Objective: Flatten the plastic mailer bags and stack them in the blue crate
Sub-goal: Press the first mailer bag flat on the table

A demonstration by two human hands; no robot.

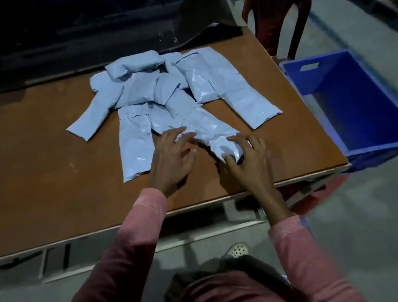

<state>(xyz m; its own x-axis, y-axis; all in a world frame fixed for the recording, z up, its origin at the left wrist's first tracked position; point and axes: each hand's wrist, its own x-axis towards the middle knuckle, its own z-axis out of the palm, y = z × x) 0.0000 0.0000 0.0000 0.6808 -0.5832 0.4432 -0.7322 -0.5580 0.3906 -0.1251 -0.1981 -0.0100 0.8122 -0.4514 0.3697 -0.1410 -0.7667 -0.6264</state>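
Pale blue plastic mailer bags (211,82) lie crinkled, their thin film glossy, the creases catching white glints of light. The table top (37,153) beneath them is a brown wood-look board, smooth and matt, scuffed pale in spots, with a lighter edge along its near side. To the right, the blue crate (361,93) is moulded plastic, smooth with a dull sheen. A dark red chair (277,11) at the far right is moulded plastic too, speckled with pale flecks. The person's pink sleeves (133,241) are soft matt knit cloth, ribbed at the cuffs. The grey floor (378,207) looks matt, like concrete.
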